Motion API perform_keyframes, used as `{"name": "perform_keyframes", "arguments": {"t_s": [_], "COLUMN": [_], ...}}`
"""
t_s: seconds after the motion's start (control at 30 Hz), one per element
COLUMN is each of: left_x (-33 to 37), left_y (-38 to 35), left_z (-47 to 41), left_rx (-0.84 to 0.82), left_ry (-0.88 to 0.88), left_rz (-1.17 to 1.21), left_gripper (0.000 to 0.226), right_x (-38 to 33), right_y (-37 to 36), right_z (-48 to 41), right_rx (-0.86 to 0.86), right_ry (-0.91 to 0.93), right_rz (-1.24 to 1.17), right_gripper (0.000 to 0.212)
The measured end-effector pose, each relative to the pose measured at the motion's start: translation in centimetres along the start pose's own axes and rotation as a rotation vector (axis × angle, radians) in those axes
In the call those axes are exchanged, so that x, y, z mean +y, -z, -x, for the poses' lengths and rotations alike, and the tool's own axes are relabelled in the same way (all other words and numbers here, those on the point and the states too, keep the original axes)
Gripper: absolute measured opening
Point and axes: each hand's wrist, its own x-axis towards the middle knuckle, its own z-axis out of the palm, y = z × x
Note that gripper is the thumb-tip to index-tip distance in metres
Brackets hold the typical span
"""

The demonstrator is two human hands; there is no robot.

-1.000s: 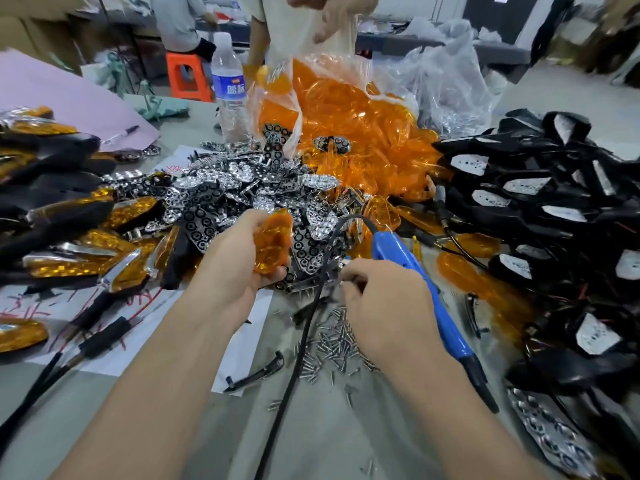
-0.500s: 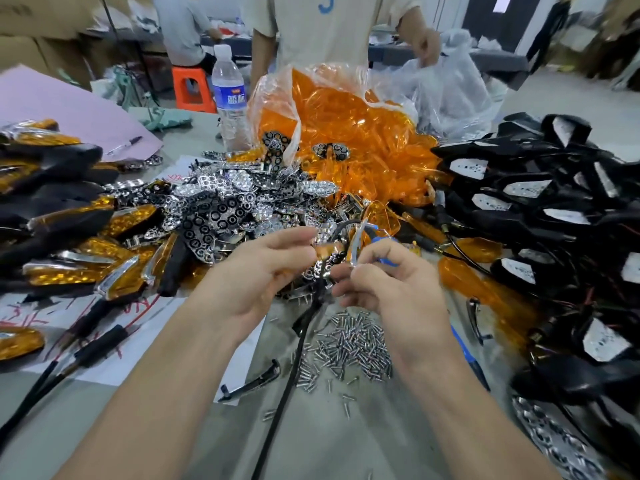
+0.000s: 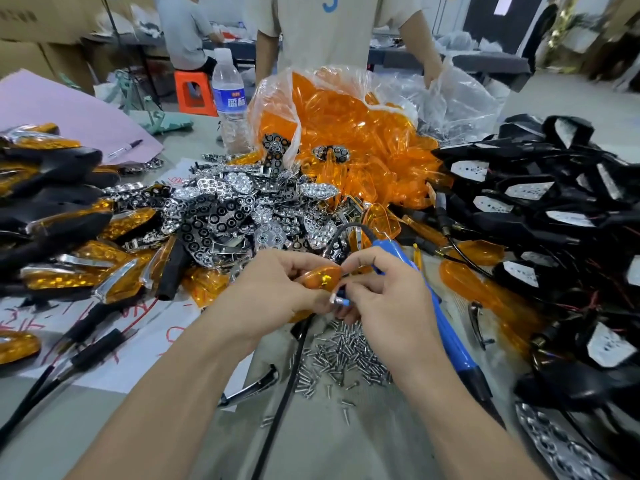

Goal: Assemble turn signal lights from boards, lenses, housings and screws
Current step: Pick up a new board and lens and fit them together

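My left hand holds an amber lens between thumb and fingers above the table's middle. My right hand pinches a small silver and blue part right against the lens; what it is I cannot tell. A blue electric screwdriver lies under my right wrist, its black cable running toward me. Loose screws are heaped just below both hands. Chrome reflector boards are piled behind the hands. Black housings fill the right side.
A clear bag of amber lenses stands at the back, a water bottle to its left. Finished lights cover the left side on marked paper. A person stands across the table. A loose chrome trim lies near the front.
My hands came together over the screws; the left brought the amber lens from its raised spot down to the right hand, which left the screw heap and now pinches a small part.
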Motion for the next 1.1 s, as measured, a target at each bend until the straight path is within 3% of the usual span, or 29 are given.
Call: {"name": "perform_keyframes", "arguments": {"t_s": [0.2, 0.47, 0.77, 0.87, 0.97, 1.1], "left_x": [0.0, 0.2, 0.3, 0.1, 0.0, 0.4], "left_y": [-0.1, 0.2, -0.1, -0.5, -0.6, 0.5], "left_z": [-0.6, -0.2, -0.4, -0.3, -0.3, -0.7], "left_rx": [0.217, 0.149, 0.054, 0.078, 0.150, 0.256], "left_ry": [0.051, 0.098, 0.111, 0.092, 0.042, -0.091], "left_rz": [0.149, 0.265, 0.313, 0.317, 0.346, 0.346], "left_gripper": [0.014, 0.010, 0.023, 0.029, 0.019, 0.033], "right_x": [0.1, 0.0, -0.5, 0.0, 0.4, -0.1], "right_y": [-0.1, 0.3, 0.3, 0.0, -0.5, -0.4], "right_z": [0.3, 0.0, -0.1, 0.5, 1.3, 0.2], "right_rx": [0.198, 0.286, 0.452, 0.426, 0.321, 0.068], "right_ry": [0.094, 0.138, 0.248, 0.322, 0.364, 0.232], "right_rz": [0.033, -0.114, 0.091, 0.187, 0.263, -0.019], "right_gripper": [0.037, 0.025, 0.029, 0.033, 0.035, 0.027]}}
